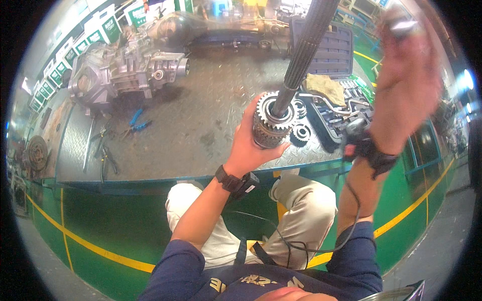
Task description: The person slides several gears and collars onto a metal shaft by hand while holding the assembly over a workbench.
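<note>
A stack of toothed metal gears [273, 120] stands upright near the front edge of the metal workbench, around a long splined shaft [305, 47]. The shaft leans to the right and runs out of the top of the picture. My left hand [251, 143] wraps round the stack from the left, thumb toward the front. Raised high at the right, my right hand [409, 83] is smeared by motion. At its fingers shows a shiny metal part [403, 27], too blurred to name. Two small gears [301, 132] lie just right of the stack.
On the workbench [186, 118] sit a large gearbox housing [128, 72] at left, blue-handled pliers [135, 123] and more pliers [104, 150]. To the right are an open tool case [326, 47], a tan cloth [325, 89] and a socket tray [334, 120]. A cable hangs from my right wrist.
</note>
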